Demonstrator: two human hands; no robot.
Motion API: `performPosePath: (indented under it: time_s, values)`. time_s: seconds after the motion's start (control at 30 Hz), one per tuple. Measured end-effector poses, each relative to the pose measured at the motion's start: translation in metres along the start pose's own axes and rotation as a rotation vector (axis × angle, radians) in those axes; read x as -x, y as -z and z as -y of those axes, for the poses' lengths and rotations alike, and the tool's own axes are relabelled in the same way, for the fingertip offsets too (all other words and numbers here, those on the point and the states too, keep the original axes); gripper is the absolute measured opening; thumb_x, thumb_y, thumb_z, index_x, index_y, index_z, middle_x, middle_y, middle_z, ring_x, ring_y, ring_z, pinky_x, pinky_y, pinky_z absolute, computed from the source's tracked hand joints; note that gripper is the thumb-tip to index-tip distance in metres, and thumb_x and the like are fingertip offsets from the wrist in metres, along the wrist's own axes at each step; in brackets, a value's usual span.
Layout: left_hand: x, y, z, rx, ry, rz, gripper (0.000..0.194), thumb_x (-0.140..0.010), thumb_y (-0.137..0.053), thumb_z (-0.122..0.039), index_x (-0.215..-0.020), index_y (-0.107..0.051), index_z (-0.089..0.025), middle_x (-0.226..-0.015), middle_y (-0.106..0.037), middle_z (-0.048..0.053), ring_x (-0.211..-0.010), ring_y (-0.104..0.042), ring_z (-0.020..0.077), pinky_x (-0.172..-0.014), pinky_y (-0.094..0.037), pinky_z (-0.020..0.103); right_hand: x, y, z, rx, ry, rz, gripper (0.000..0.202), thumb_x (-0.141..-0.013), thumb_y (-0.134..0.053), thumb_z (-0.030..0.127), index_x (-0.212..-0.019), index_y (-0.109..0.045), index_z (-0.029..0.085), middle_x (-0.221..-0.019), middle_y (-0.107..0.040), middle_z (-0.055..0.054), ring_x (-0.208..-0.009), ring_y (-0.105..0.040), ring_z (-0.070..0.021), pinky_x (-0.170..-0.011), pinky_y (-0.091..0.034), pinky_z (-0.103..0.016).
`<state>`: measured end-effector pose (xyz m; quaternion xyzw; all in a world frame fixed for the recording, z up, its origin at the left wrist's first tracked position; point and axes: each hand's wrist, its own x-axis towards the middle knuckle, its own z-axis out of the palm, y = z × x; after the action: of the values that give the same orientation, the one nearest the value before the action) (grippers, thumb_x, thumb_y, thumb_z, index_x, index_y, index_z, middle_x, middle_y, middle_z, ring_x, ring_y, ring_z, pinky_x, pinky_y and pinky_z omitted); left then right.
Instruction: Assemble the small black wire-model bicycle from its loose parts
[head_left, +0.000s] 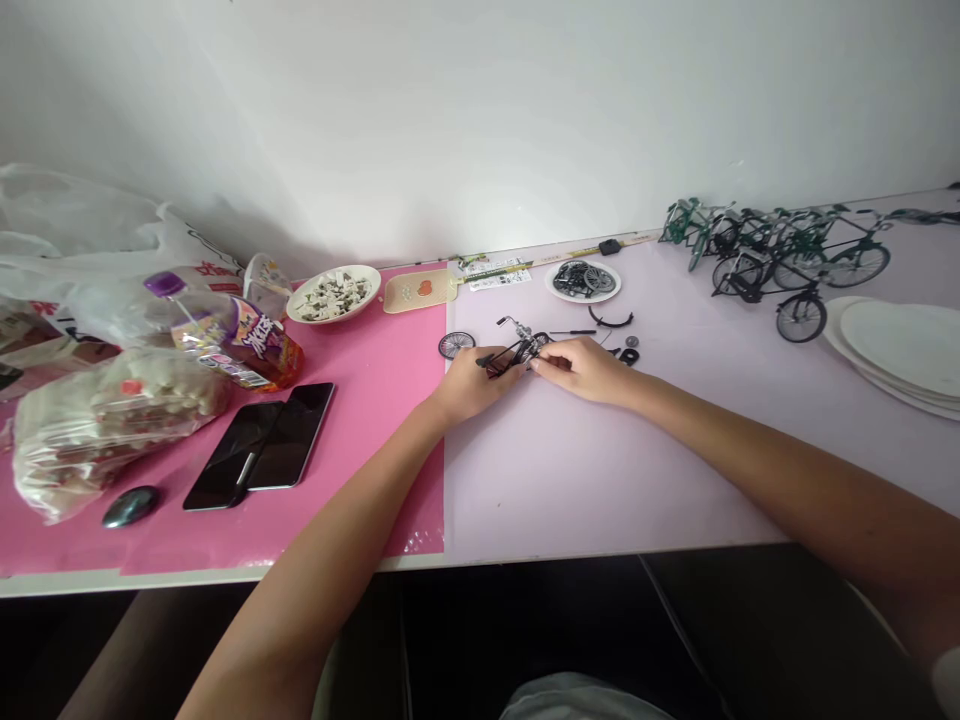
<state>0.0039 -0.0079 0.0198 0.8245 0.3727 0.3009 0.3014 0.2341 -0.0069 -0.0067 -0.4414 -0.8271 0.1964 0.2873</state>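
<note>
A small black model bicycle [517, 346] with silver handlebar parts is between my hands at the middle of the table. My left hand [474, 384] is closed round its rear frame near the seat. At the wheel on its right side, the fingers of my right hand [574, 370] are pinched together; what lies between them is too small to make out. A loose spoked wheel [457, 345] rests just beyond my left hand. Past my right hand lie a thin dark screwdriver [573, 332], a curved black mudguard [611, 318] and small black parts [628, 355].
Assembled model bicycles [780, 250] stand at the back right, beside stacked white plates [907, 340]. A plate of wheels [583, 281], a bowl of small parts [334, 295] and a tray [401, 300] line the wall. Phones [292, 435], a drink bottle [236, 335] and bags [112, 420] occupy the left.
</note>
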Motion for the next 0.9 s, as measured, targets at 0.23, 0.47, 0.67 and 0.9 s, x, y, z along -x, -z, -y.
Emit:
performPosePath:
  time_s: [0.23,0.47,0.67,0.9]
  values:
    - [-0.0001,-0.0003,0.0001,-0.001,-0.005,-0.001,0.044,-0.093,-0.059,-0.041,-0.064,-0.031,-0.021,-0.063,-0.031,-0.006,-0.063,-0.025,0.0114,-0.061,-0.024,0.03,0.0008,-0.0003,0.0018,-0.012,-0.006,-0.013,0.035,-0.097,-0.057,0.042,-0.07,-0.057,0.021,-0.063,-0.055,0.0,-0.06,-0.047,-0.0165,-0.06,-0.03,-0.03]
    - [0.0004,0.0001,-0.0001,0.008,0.003,-0.002,0.044,-0.092,-0.059,-0.04,-0.064,-0.032,-0.02,-0.063,-0.03,-0.006,-0.063,-0.024,0.0112,-0.061,-0.024,0.03,0.0009,0.0001,0.0029,-0.006,0.006,-0.016,0.038,-0.098,-0.055,0.046,-0.07,-0.056,0.021,-0.063,-0.055,0.0,-0.061,-0.046,-0.0167,-0.06,-0.03,-0.031]
    - [0.0002,-0.0004,0.0009,0.006,-0.002,0.003,0.044,-0.093,-0.059,-0.04,-0.064,-0.031,-0.021,-0.063,-0.03,-0.006,-0.063,-0.024,0.0112,-0.061,-0.024,0.03,0.0002,0.001,0.0043,0.011,-0.017,0.004,0.037,-0.098,-0.054,0.043,-0.067,-0.05,0.021,-0.061,-0.051,0.001,-0.06,-0.046,-0.0164,-0.059,-0.03,-0.03]
    - [0.0,-0.0006,0.0014,-0.006,0.002,0.002,0.045,-0.093,-0.059,-0.041,-0.064,-0.03,-0.021,-0.062,-0.03,-0.006,-0.062,-0.025,0.011,-0.061,-0.025,0.029,0.0001,0.0017,0.0068,0.002,-0.034,0.012,0.037,-0.098,-0.054,0.041,-0.067,-0.049,0.022,-0.06,-0.05,0.001,-0.059,-0.046,-0.0162,-0.059,-0.03,-0.03]
